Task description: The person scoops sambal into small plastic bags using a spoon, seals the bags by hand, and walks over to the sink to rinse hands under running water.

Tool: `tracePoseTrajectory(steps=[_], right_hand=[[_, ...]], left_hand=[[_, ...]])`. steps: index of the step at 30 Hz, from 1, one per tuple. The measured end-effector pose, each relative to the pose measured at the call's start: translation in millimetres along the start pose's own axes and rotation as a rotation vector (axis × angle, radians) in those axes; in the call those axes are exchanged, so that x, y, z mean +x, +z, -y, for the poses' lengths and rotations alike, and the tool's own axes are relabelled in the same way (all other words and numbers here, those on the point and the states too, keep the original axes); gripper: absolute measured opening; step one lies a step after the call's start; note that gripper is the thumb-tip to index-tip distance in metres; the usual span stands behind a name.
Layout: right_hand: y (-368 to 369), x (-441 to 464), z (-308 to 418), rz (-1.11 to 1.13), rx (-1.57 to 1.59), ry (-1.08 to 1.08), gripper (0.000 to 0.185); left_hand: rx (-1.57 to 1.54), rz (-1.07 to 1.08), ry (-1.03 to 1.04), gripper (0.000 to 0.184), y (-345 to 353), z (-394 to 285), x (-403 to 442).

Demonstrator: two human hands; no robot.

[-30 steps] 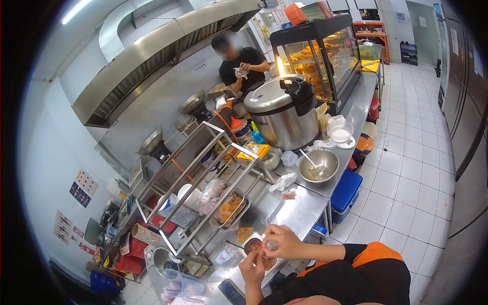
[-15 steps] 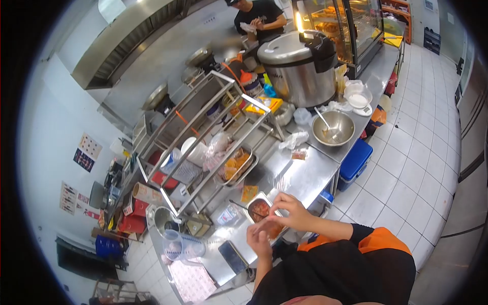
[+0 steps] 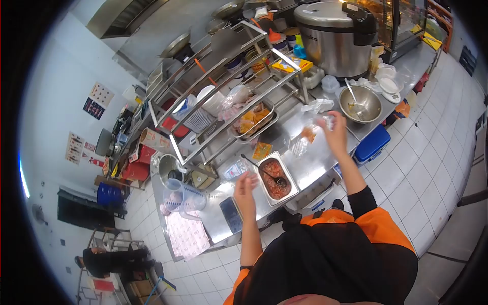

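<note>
Silver metal is forming the rim of the tray, which is lying on the surface with red chopped food spreading inside. A black ladle is dipping into the food, its handle leaning out toward ten o'clock. Both hands are hovering well apart. The left hand is hanging at the tray's nine o'clock, fingers parting and slightly curling, seemingly holding nothing. The right hand is hovering at two o'clock, near a small orange-red packet; blur is keeping me from telling whether its fingers are gripping anything. Clear plastic is lying at that packet's seven o'clock. A dark phone is resting at the tray's eight o'clock, a yellow-orange packet at eleven. Farther out, between one and two, a metal bowl is holding a spoon.
</note>
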State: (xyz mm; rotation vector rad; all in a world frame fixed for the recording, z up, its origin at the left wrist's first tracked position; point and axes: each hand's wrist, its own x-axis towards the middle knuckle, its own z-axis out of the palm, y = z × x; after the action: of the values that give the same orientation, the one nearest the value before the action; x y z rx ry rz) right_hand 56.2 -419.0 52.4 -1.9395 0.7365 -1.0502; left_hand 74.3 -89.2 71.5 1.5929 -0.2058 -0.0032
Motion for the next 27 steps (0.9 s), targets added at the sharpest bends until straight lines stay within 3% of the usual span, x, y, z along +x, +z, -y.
tracePoseTrajectory(steps=[3, 6, 9, 13, 17, 19, 20, 23, 24, 27], right_hand=[[-9, -12, -29, 0.054, -0.012, 0.172, 0.047], [-21, -38, -10, 0.157, 0.061, 0.134, 0.042], [1, -54, -38, 0.464, 0.140, -0.084, 0.034], [30, -75, -42, 0.653, -0.050, -0.298, 0.028], [39, -77, -22, 0.621, -0.076, -0.358, 0.031], [48, -71, -22, 0.512, -0.187, -0.475, 0.034], [54, -68, -28, 0.460, -0.279, -0.564, 0.025], [73, -63, -52, 0.711, -0.529, -0.536, 0.018], [75, -65, -61, 0.615, -0.541, -0.638, 0.012], [57, -67, -61, 0.583, -0.432, -0.543, 0.007]], left_hand=[[0.105, -0.149, -0.014, 0.026, -41, 51, 31], [0.577, -0.053, 0.008, 0.028, -50, 78, 42], [0.708, 0.033, 0.271, 0.034, -44, 105, 63], [1.370, 0.120, 0.382, 0.047, -35, 122, 90], [1.310, 0.070, 0.022, 0.059, -60, 127, 103], [1.186, 0.078, 0.140, 0.050, -87, 153, 105], [1.115, 0.089, 0.145, 0.048, -100, 166, 105], [1.058, 0.106, 0.063, 0.042, -121, 168, 97], [1.061, 0.109, 0.017, 0.040, -124, 166, 93], [1.124, -0.153, 0.167, 0.036, -111, 145, 66]])
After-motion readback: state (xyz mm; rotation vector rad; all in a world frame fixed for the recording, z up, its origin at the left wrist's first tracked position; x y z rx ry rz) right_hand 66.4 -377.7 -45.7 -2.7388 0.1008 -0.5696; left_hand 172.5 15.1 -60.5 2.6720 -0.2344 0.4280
